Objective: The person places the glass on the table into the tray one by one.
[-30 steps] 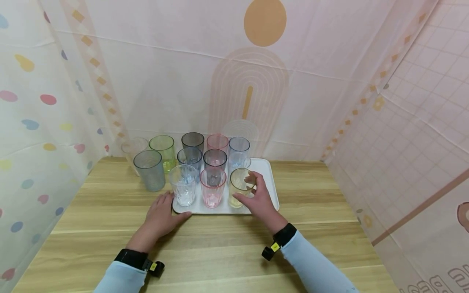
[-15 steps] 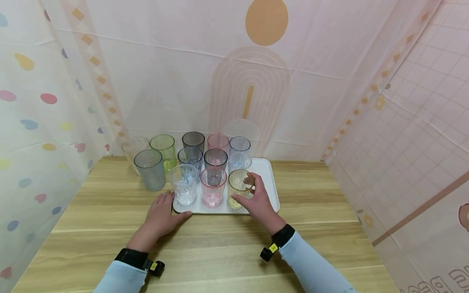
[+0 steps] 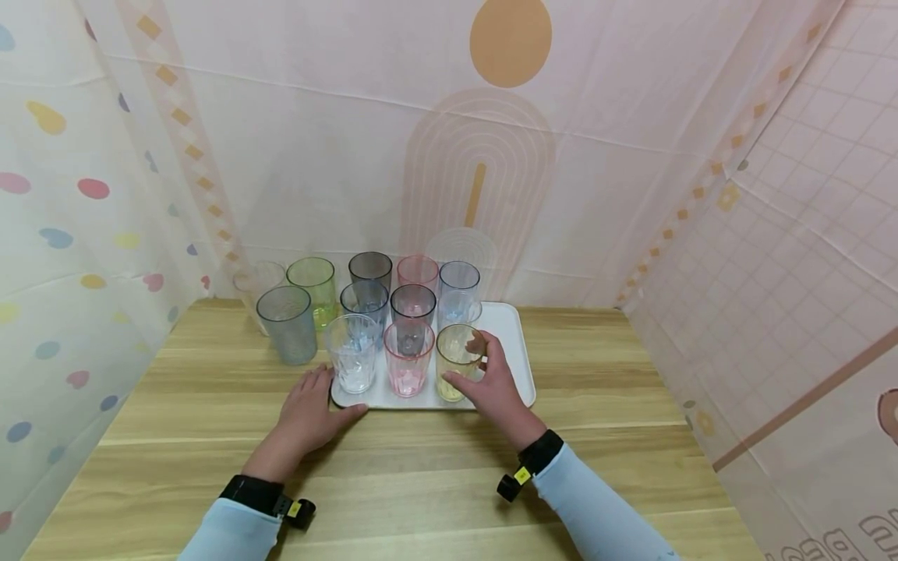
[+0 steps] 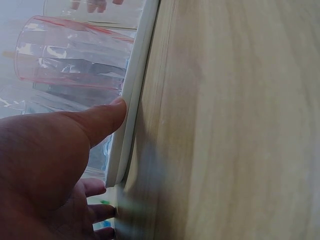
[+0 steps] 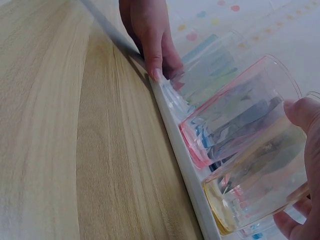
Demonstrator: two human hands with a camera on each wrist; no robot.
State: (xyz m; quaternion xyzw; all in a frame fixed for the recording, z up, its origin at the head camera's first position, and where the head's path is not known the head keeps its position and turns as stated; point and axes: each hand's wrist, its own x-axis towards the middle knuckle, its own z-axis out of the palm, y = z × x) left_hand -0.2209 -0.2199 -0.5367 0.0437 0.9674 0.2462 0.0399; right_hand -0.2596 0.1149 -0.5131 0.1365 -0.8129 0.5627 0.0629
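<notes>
Light wooden table (image 3: 421,475) carries white rectangular plastic tray (image 3: 515,343) near its far edge. Tray holds upright tumblers in rows of three. Grey ribbed plastic tumbler (image 3: 286,324), green and clear ones stand on table off tray's left edge. Left hand (image 3: 309,413) lies flat, fingers straight, thumb pressing tray's front-left corner. Right hand (image 3: 494,382) curls round yellow transparent plastic tumbler (image 3: 457,360), front-right of front row, beside pink transparent plastic tumbler (image 3: 408,366).

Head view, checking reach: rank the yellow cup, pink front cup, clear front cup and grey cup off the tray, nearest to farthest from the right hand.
1. Yellow transparent plastic cup, front right of tray, held by the right hand.
2. Pink transparent cup, front middle.
3. Clear faceted cup, front left.
4. Grey-blue cup, on the table left of the tray.
</notes>
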